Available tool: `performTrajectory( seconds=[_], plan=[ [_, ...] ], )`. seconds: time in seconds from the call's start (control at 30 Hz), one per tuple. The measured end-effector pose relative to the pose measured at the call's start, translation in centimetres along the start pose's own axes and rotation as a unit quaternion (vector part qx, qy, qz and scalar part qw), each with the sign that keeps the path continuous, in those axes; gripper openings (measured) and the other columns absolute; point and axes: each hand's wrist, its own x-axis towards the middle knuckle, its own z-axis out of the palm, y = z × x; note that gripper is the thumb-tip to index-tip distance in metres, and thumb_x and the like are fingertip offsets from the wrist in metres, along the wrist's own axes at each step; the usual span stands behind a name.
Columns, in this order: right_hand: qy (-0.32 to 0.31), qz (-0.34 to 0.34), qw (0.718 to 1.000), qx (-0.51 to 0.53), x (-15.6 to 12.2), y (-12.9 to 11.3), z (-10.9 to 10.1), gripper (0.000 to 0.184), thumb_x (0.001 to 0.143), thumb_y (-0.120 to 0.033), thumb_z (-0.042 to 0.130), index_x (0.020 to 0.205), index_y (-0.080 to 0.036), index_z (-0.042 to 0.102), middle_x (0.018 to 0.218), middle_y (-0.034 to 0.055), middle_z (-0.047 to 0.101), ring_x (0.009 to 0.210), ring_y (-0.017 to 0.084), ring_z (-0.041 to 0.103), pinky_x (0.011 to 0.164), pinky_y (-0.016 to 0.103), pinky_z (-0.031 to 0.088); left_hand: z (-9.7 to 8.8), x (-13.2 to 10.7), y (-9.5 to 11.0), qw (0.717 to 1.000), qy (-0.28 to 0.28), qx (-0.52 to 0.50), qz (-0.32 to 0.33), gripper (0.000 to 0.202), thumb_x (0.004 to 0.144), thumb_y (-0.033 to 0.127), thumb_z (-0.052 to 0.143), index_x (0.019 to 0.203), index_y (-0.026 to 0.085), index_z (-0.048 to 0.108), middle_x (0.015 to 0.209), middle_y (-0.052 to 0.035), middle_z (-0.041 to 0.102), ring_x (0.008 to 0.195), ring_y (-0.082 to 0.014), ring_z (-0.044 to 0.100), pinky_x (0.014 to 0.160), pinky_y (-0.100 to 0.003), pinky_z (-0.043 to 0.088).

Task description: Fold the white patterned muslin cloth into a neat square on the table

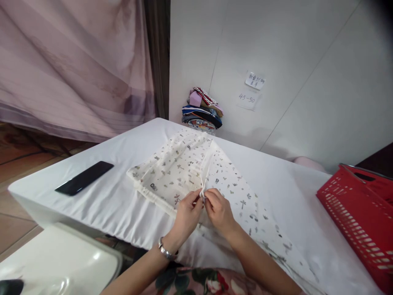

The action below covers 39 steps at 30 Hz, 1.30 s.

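Observation:
A white garment (181,164) with small dark printed figures lies spread on the white table (123,196), its waistband toward me. A white drawstring (205,172) runs across the cloth to the waistband. My left hand (187,215) and my right hand (219,211) meet at the near edge, both pinching the drawstring ends where they come together. The fingers of both hands are closed on the cord. A metal bracelet sits on my left wrist.
A black phone (84,177) lies on the table's left part. A stack of folded clothes (202,110) stands at the far edge against the wall. A red plastic basket (362,217) sits at the right. A white chair (61,262) is at lower left.

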Motion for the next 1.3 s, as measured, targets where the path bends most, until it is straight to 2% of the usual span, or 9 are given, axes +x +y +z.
performTrajectory(
  seconds=[0.2,0.4,0.6,0.73,0.93,1.03,1.17,1.23,1.3],
  plan=[
    [0.004,-0.029,1.000,0.001,-0.2,-0.6,-0.4,0.023,0.081,-0.014,0.043,0.100,-0.018,0.055,0.097,0.0098,0.057,0.091,0.022,0.052,0.078,0.034,0.046,0.1,-0.6,0.7,0.999,0.000,0.027,0.022,0.033,0.074,0.019,0.056,0.104,0.023,0.068,0.094,-0.0022,0.067,0.087,-0.0180,0.059,0.081,-0.027,0.046],
    [0.019,-0.005,1.000,-0.024,-0.7,-0.2,-0.5,0.012,0.088,-0.027,0.044,0.087,-0.019,0.053,0.086,0.0071,0.056,0.081,0.020,0.052,0.072,0.033,0.045,0.4,-1.2,1.1,0.999,-0.023,-0.007,-0.026,0.053,0.070,0.016,0.056,0.123,0.021,0.055,0.082,0.0001,0.067,0.073,-0.0149,0.059,0.071,-0.025,0.046],
    [0.008,-0.018,0.999,0.048,-1.2,1.2,-1.9,0.010,0.090,-0.026,0.046,0.089,-0.020,0.055,0.087,0.0060,0.058,0.079,0.017,0.054,0.068,0.029,0.046,0.6,-1.1,1.6,0.997,-0.069,0.041,0.004,0.060,0.076,0.023,0.053,0.134,0.024,0.042,0.070,0.0022,0.065,0.050,-0.0106,0.048,0.051,-0.021,0.040],
    [0.025,-0.014,0.995,0.098,-1.9,1.7,-4.0,0.010,0.089,-0.022,0.047,0.087,-0.020,0.057,0.085,0.0055,0.060,0.078,0.016,0.057,0.067,0.028,0.047,0.8,-0.4,2.0,0.992,-0.093,0.069,0.057,0.061,0.075,0.023,0.056,0.135,0.025,0.041,0.072,0.0017,0.065,0.062,-0.0132,0.057,0.061,-0.023,0.046],
    [-0.002,0.015,0.996,0.088,-4.9,1.5,-9.7,0.010,0.087,-0.018,0.050,0.091,-0.024,0.057,0.094,0.0079,0.061,0.088,0.021,0.059,0.076,0.033,0.049,0.7,3.2,1.5,0.982,-0.067,0.117,0.129,0.024,0.075,0.022,0.059,0.098,0.025,0.068,0.096,-0.0042,0.065,0.074,-0.0138,0.060,0.065,-0.022,0.048],
    [-0.038,0.025,0.996,0.078,-7.0,1.0,-13.1,0.017,0.085,-0.017,0.051,0.096,-0.027,0.059,0.095,0.0082,0.063,0.091,0.023,0.060,0.077,0.035,0.051,1.0,5.9,1.0,0.980,-0.072,0.116,0.145,0.017,0.075,0.021,0.061,0.088,0.025,0.070,0.099,-0.0044,0.064,0.075,-0.0140,0.059,0.071,-0.023,0.048],
    [-0.061,0.031,0.996,0.061,-9.7,0.3,-16.9,0.024,0.084,-0.016,0.052,0.103,-0.029,0.060,0.099,0.0099,0.063,0.094,0.024,0.061,0.079,0.036,0.053,1.9,10.2,0.6,0.984,-0.051,0.085,0.147,0.014,0.068,0.019,0.068,0.081,0.025,0.071,0.097,-0.0056,0.065,0.096,-0.0211,0.057,0.093,-0.029,0.044],
    [-0.072,0.039,0.996,0.041,-10.7,-0.1,-18.2,0.024,0.084,-0.018,0.053,0.103,-0.028,0.061,0.100,0.0099,0.064,0.095,0.024,0.061,0.080,0.034,0.054,2.3,12.4,0.3,0.964,-0.076,0.174,0.187,0.015,0.072,0.018,0.063,0.084,0.023,0.070,0.098,-0.0060,0.065,0.103,-0.0227,0.054,0.098,-0.034,0.041],
    [-0.078,0.050,0.995,0.020,-11.3,-0.6,-19.1,0.022,0.084,-0.019,0.054,0.102,-0.027,0.063,0.101,0.0086,0.065,0.096,0.023,0.062,0.081,0.031,0.054,2.4,14.3,-0.2,0.899,-0.132,0.335,0.249,0.022,0.076,0.012,0.055,0.091,0.022,0.068,0.103,-0.0063,0.065,0.105,-0.0229,0.054,0.097,-0.038,0.041]
  ],
)
